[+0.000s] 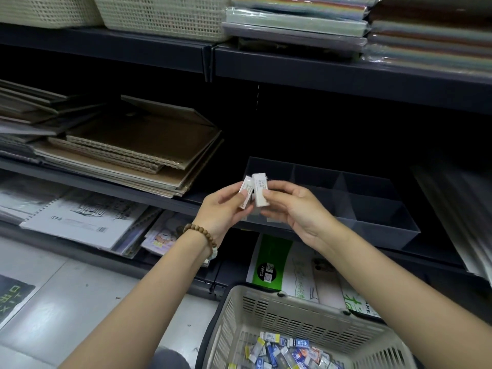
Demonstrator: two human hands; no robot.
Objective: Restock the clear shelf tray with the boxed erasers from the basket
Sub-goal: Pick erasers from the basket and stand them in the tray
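My left hand [222, 209] pinches a white boxed eraser [246, 191]. Beside it my right hand [295, 209] pinches a second white boxed eraser [259, 189]; the two boxes touch side by side. Both hands hover in front of the left end of the clear shelf tray [372, 206], which has several dark compartments and sits on the middle shelf. Low in the frame stands the beige plastic basket [266, 312], with several loose boxed erasers [285, 351] in blue, white and yellow on its bottom.
Spiral sketchbooks [125, 155] are stacked on the shelf left of the tray. Drawing pads [80, 219] lie one shelf lower. A green-and-white paper pack [277, 262] sits under the tray. Woven baskets [159, 14] and wrapped paper stacks [298, 20] fill the top shelf.
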